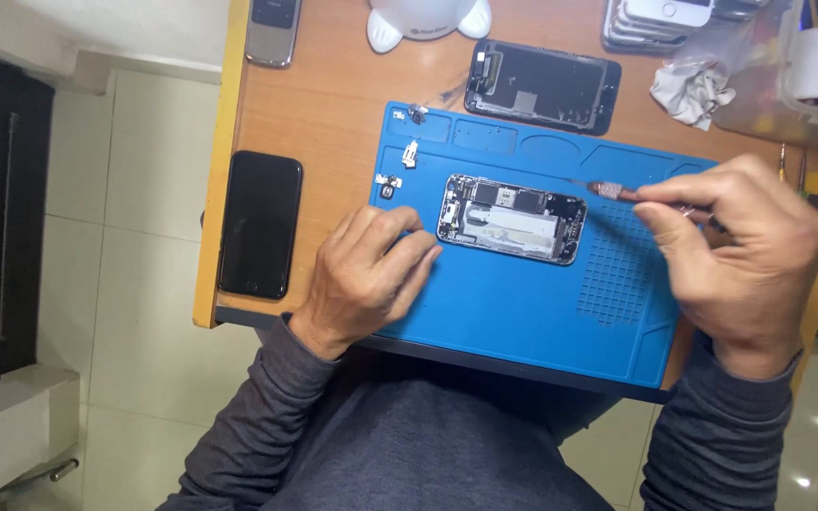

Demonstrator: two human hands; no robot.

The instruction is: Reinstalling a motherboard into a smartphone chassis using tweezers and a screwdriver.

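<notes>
One opened phone [512, 218] lies in the middle of the blue mat [523, 322], its back shell up and its boards and shields bare; the left hand [368, 276] rests on the mat just beside its near end, fingers curled and loosely bent, fingertips touching or almost touching the shell, gripping nothing; the right hand [740, 251] is closed in a pinch around one thin tool [617, 192], whose reddish tip hangs just off the phone's far end, above the mat

Risk, as I judge it: the tool tip could slip off an edge and scrape a board or tear a thin cable, since the left hand steadies only one end and the shell could skate on the mat; three small loose parts [400, 166] sit in a cluster near the mat's far left corner, close to the left hand's knuckles, and a careless sweep of that hand could knock them off onto the orange surface [333, 95] or the floor

Counted otherwise: one detached screen [542, 87] face down beyond the mat; one whole black phone [259, 224] at the surface's left edge, partly overhanging, so a nudge might drop it; one grey handset [273, 30] at the top; one stack of phones [660, 24], number unclear; one crumpled cloth [691, 91]; one white lamp base [428, 24]; one clear bin [807, 76]
</notes>
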